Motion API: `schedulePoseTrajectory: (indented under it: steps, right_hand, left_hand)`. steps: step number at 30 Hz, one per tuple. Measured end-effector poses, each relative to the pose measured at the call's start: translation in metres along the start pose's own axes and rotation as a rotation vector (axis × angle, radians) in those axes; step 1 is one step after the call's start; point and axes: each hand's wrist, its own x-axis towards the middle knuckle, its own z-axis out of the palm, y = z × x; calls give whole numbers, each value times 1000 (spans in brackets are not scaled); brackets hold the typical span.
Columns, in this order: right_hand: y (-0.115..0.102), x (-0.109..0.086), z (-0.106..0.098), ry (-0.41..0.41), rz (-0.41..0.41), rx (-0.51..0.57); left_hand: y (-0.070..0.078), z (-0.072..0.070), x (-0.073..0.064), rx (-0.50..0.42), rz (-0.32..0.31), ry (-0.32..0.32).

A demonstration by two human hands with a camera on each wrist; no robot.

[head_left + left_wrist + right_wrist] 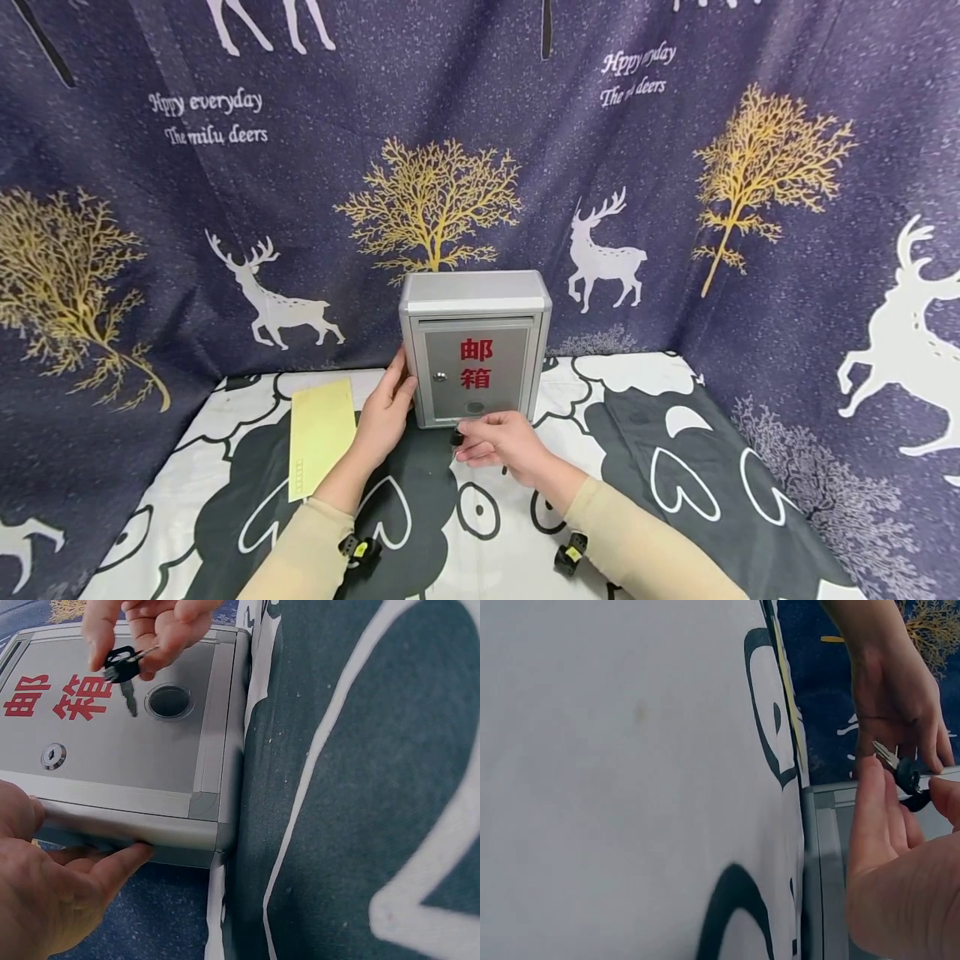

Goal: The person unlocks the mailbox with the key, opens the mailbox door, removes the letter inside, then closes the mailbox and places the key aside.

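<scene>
A grey metal mailbox (480,292) with red characters stands upright on the cloth, its front door closed and a round keyhole lock (440,377) on the door's left side. My left hand (384,417) rests against the box's left side, fingers along the side panel and thumb near the front edge. In front of the lower door, my right hand (506,446) pinches black-headed keys (122,666) between thumb and fingers. A silver blade points out from them, apart from the lock in the left wrist view. Below the characters is a round window (169,701).
A yellow envelope (322,425) lies flat left of my left forearm. Black-and-white patterned cloth (480,542) covers the table. Behind the mailbox and along both sides hangs a dark blue curtain (480,100) with deer and trees.
</scene>
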Motion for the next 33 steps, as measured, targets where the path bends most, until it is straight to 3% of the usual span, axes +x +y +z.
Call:
schedulePoseTrajectory:
  steps: [14,33]
  right_hand:
    - [10,3,-12,-26,134,-85]
    - [11,1,-17,37,204,-256]
  left_hand:
    - [0,1,0,-7,-6,3]
    - [2,0,-1,-7,-14,-9]
